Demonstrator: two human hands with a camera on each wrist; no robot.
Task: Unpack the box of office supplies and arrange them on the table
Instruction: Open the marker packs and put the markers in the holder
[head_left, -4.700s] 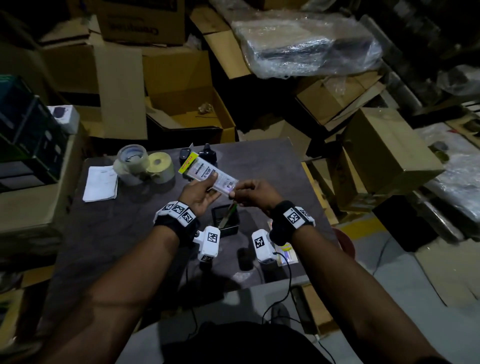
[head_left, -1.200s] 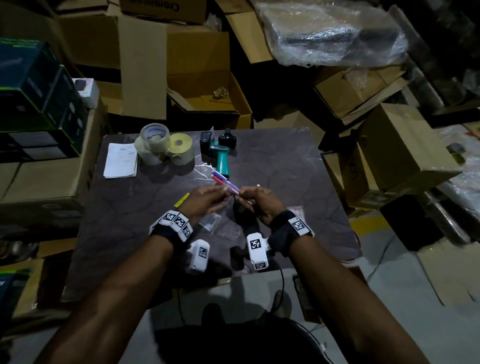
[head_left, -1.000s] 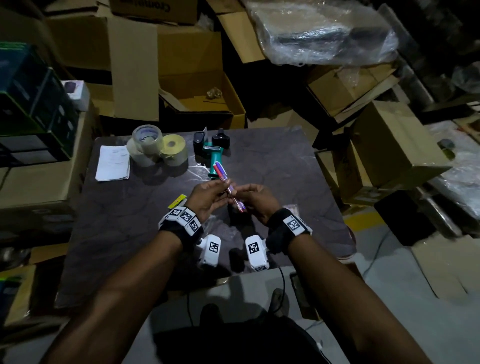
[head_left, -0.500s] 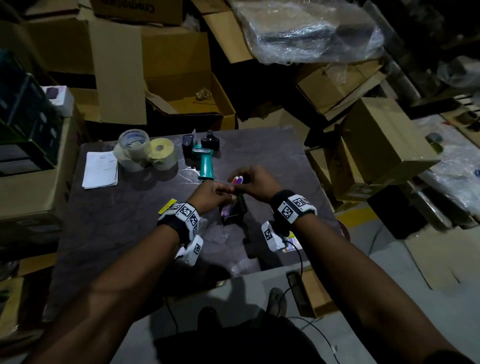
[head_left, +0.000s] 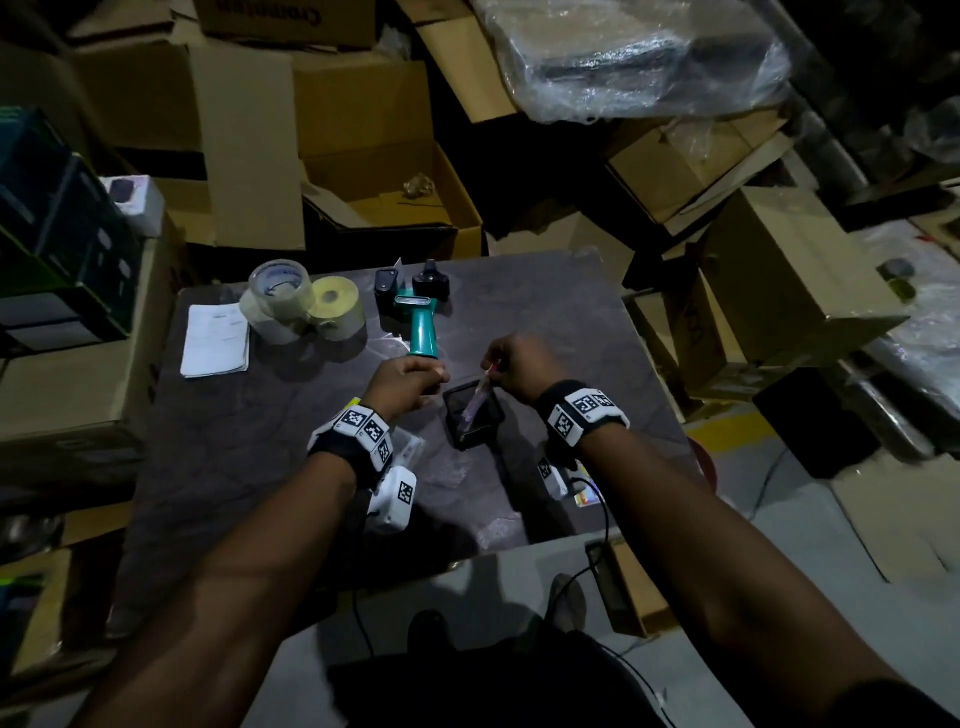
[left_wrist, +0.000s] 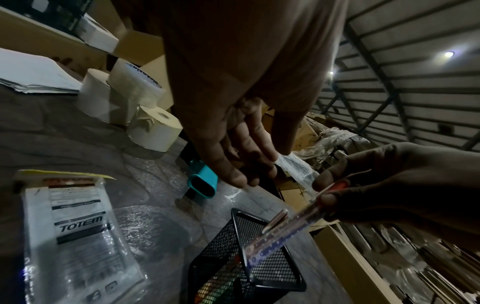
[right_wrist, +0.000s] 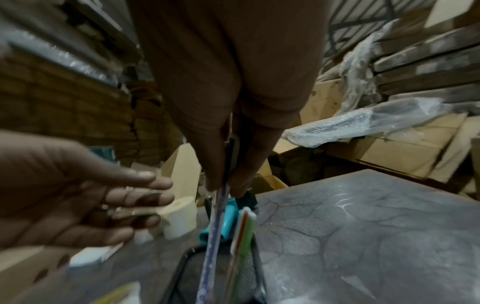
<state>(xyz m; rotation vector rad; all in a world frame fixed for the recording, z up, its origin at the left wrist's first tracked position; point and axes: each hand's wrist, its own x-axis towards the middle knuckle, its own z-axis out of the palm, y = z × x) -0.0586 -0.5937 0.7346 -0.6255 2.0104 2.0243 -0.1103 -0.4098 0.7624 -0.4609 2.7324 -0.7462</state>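
My right hand (head_left: 500, 368) pinches a small bunch of patterned pens (head_left: 479, 397) by their upper ends. Their lower ends dip into the black mesh pen holder (head_left: 470, 426) at the middle of the dark table (head_left: 249, 441). In the right wrist view the pens (right_wrist: 216, 224) run down from my fingertips into the holder (right_wrist: 255, 267), beside a green and white pen (right_wrist: 244, 230) that stands in it. My left hand (head_left: 434, 376) hovers just left of the holder with straight fingers (left_wrist: 241, 164) and holds nothing. The opened pen packet (left_wrist: 78, 236) lies flat under my left wrist.
At the table's far side lie a teal-handled tool (head_left: 422, 332), two small black items (head_left: 431, 283), tape rolls (head_left: 291, 301) and a white paper pad (head_left: 215, 340). Cardboard boxes (head_left: 779, 280) crowd round the table, one open box (head_left: 395, 192) behind it.
Both hands first held the sealed packet, then the loose pens. Now my left hand has let go and my right hand has tipped the pens down into the mesh holder.
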